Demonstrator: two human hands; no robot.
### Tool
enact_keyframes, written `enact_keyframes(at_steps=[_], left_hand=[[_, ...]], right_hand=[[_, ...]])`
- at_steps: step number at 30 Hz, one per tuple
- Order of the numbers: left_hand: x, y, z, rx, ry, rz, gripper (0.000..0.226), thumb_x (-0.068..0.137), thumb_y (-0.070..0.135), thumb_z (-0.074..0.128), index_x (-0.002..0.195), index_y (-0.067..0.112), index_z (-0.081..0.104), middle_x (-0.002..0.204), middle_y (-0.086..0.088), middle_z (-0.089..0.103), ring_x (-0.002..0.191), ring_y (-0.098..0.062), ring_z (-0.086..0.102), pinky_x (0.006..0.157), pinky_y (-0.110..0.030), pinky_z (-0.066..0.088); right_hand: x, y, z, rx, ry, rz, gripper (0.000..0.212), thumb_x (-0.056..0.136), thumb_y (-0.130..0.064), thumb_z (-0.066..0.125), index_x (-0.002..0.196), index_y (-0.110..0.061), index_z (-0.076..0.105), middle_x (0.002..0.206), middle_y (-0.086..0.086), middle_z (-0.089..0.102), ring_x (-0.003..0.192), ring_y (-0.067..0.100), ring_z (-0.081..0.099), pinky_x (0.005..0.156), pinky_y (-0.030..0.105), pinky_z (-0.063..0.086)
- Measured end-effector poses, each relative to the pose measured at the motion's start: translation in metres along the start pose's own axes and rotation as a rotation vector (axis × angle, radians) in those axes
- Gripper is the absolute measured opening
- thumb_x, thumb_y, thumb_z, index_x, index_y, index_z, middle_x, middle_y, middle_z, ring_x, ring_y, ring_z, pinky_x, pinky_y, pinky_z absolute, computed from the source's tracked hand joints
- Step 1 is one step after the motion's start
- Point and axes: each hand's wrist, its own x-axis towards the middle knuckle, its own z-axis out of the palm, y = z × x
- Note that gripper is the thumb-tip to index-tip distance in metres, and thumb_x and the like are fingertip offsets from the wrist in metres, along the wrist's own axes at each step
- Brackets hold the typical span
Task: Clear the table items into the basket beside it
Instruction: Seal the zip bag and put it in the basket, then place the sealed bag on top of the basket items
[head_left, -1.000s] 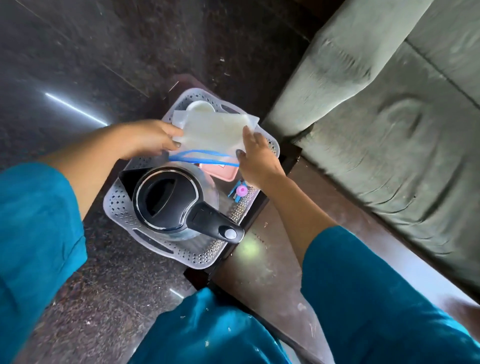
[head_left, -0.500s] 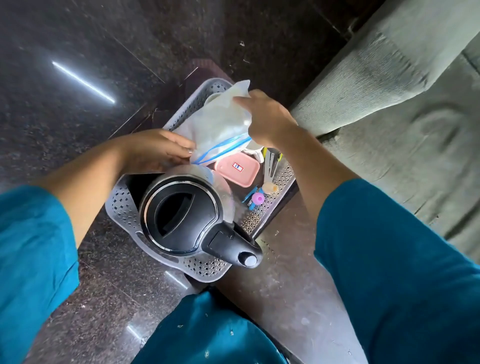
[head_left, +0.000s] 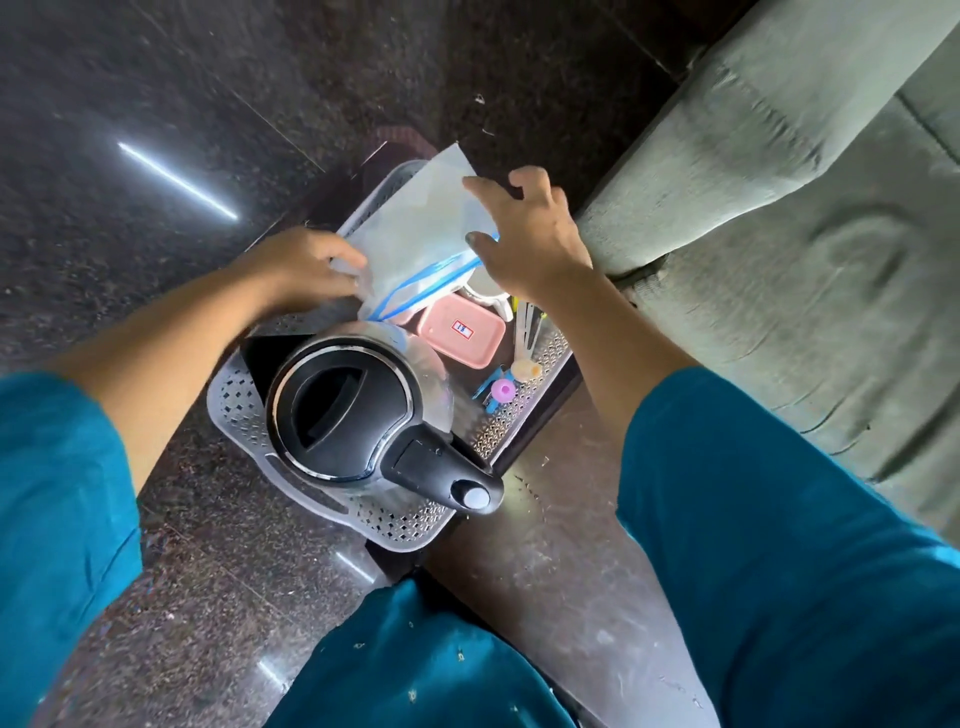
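A grey perforated basket (head_left: 234, 410) stands on the dark floor beside the brown table (head_left: 566, 582). Inside it are a black-lidded electric kettle (head_left: 353, 410), a pink lidded box (head_left: 460, 335), a white cup (head_left: 488, 293), a pink-capped small item (head_left: 503, 389) and some utensils (head_left: 527, 332). A clear zip bag with a blue seal (head_left: 415, 244) stands tilted over the basket's far end. My left hand (head_left: 304, 270) pinches its lower left corner. My right hand (head_left: 524, 239) rests on its right edge, fingers spread.
A grey-green sofa (head_left: 779, 218) runs along the right, close to the basket's far corner. Polished dark stone floor (head_left: 156, 104) lies to the left and behind. My teal sleeves and lap fill the lower part of the view.
The zip bag has gone from flat between both hands to tilted up over the basket's far end. My right hand moved up along its edge and its fingers have spread.
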Motion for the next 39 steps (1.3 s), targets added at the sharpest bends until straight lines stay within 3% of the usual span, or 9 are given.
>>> enact_keyframes(at_steps=[5, 8, 11, 17, 20, 25, 31, 35, 39], left_hand=[[-0.009, 0.033, -0.008, 0.030, -0.057, 0.067, 0.041, 0.082, 0.020, 0.067, 0.121, 0.019, 0.057, 0.113, -0.021, 0.061, 0.081, -0.024, 0.058, 0.065, -0.023, 0.038], [-0.017, 0.068, -0.007, 0.144, -0.210, 0.107, 0.048, 0.081, 0.028, 0.068, 0.125, 0.024, 0.051, 0.116, -0.012, 0.061, 0.088, -0.022, 0.058, 0.075, -0.027, 0.043], [-0.032, 0.113, 0.017, 0.394, -0.241, 0.188, 0.055, 0.081, 0.033, 0.067, 0.131, 0.022, 0.046, 0.126, -0.010, 0.056, 0.107, -0.027, 0.055, 0.090, -0.032, 0.042], [-0.100, 0.190, 0.149, 0.458, -0.236, 0.536, 0.064, 0.072, 0.034, 0.070, 0.125, 0.013, 0.043, 0.125, -0.015, 0.054, 0.112, -0.031, 0.052, 0.088, -0.038, 0.042], [-0.145, 0.212, 0.239, 0.420, -0.328, 0.624, 0.076, 0.070, 0.030, 0.072, 0.133, 0.010, 0.035, 0.134, -0.017, 0.044, 0.124, -0.031, 0.044, 0.097, -0.037, 0.039], [-0.216, 0.218, 0.358, 0.473, -0.433, 0.698, 0.081, 0.076, 0.037, 0.067, 0.142, 0.019, 0.024, 0.147, -0.012, 0.029, 0.131, -0.033, 0.037, 0.103, -0.038, 0.034], [-0.275, 0.217, 0.441, 0.584, -0.463, 0.702, 0.083, 0.080, 0.036, 0.066, 0.145, 0.020, 0.015, 0.154, -0.008, 0.016, 0.138, -0.033, 0.024, 0.110, -0.045, 0.027], [-0.274, 0.219, 0.462, 0.603, -0.395, 0.678, 0.091, 0.075, 0.035, 0.072, 0.144, 0.016, 0.015, 0.151, -0.012, 0.020, 0.135, -0.035, 0.029, 0.109, -0.047, 0.030], [-0.265, 0.220, 0.483, 0.624, -0.369, 0.690, 0.101, 0.070, 0.032, 0.077, 0.144, 0.013, 0.011, 0.152, -0.014, 0.018, 0.136, -0.037, 0.027, 0.110, -0.048, 0.028]], right_hand=[[-0.032, 0.012, -0.010, 0.030, 0.000, 0.081, 0.059, 0.089, -0.040, 0.054, 0.139, -0.023, 0.031, 0.137, 0.015, 0.035, 0.117, 0.036, 0.037, 0.098, 0.045, 0.038], [-0.063, 0.026, -0.018, 0.045, -0.001, 0.120, 0.059, 0.089, -0.042, 0.054, 0.139, -0.023, 0.030, 0.138, 0.014, 0.034, 0.121, 0.036, 0.034, 0.101, 0.046, 0.037], [-0.107, 0.048, -0.025, 0.070, 0.000, 0.188, 0.061, 0.089, -0.041, 0.053, 0.141, -0.021, 0.029, 0.140, 0.013, 0.034, 0.125, 0.036, 0.031, 0.102, 0.047, 0.036], [-0.218, 0.099, -0.020, 0.121, 0.021, 0.340, 0.063, 0.087, -0.045, 0.054, 0.139, -0.019, 0.030, 0.137, 0.014, 0.038, 0.123, 0.038, 0.033, 0.101, 0.048, 0.036], [-0.302, 0.135, -0.003, 0.165, 0.041, 0.485, 0.058, 0.085, -0.037, 0.059, 0.135, -0.020, 0.034, 0.132, 0.012, 0.040, 0.121, 0.036, 0.035, 0.094, 0.049, 0.042], [-0.448, 0.185, 0.036, 0.248, 0.079, 0.693, 0.060, 0.086, -0.034, 0.058, 0.138, -0.020, 0.031, 0.134, 0.015, 0.038, 0.123, 0.039, 0.033, 0.100, 0.050, 0.037], [-0.592, 0.225, 0.070, 0.265, 0.279, 0.983, 0.059, 0.086, -0.036, 0.057, 0.136, -0.012, 0.036, 0.136, 0.017, 0.041, 0.122, 0.038, 0.035, 0.102, 0.044, 0.031], [-0.626, 0.252, 0.084, 0.246, 0.304, 1.090, 0.071, 0.078, -0.045, 0.062, 0.135, -0.012, 0.035, 0.136, 0.015, 0.041, 0.125, 0.036, 0.033, 0.104, 0.040, 0.028], [-0.629, 0.274, 0.105, 0.307, 0.158, 1.094, 0.098, 0.070, -0.052, 0.071, 0.143, -0.013, 0.017, 0.147, 0.018, 0.024, 0.136, 0.038, 0.016, 0.111, 0.046, 0.022]])
